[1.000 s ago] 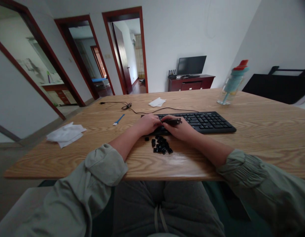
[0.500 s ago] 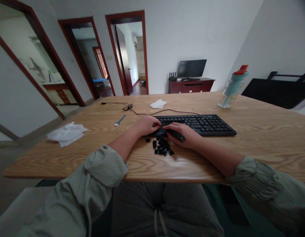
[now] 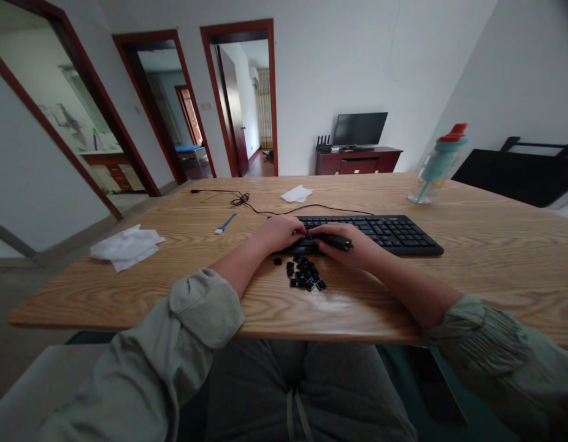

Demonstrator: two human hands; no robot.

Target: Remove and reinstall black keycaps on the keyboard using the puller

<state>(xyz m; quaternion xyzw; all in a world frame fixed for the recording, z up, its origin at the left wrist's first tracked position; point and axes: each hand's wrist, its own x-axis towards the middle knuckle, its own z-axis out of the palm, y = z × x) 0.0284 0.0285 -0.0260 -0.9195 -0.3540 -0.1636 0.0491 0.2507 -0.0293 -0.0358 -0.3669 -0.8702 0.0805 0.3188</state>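
A black keyboard (image 3: 394,236) lies across the table, with both hands over its left half. My right hand (image 3: 351,242) is closed around a black stick-like tool (image 3: 334,241), whose tip points left at the keys; what kind of tool it is I cannot make out. Fingers bent together, my left hand (image 3: 284,232) rests on the keyboard close to that tip. Anything between its fingertips is too small to name. In front of the keyboard sits a pile of loose black keycaps (image 3: 306,275), and a single keycap (image 3: 278,261) lies just left of the pile.
Left of the keyboard lies a small blue brush (image 3: 226,224). The keyboard's cable (image 3: 240,199) is coiled behind it. White tissues (image 3: 127,247) lie at the left, and another tissue (image 3: 297,194) is farther back. A clear bottle (image 3: 433,169) stands at the back right.
Both hands have shifted slightly to the right along the keyboard, and the tool's rear end has moved right and up. The view has also shifted a little. The keycap pile looks the same.
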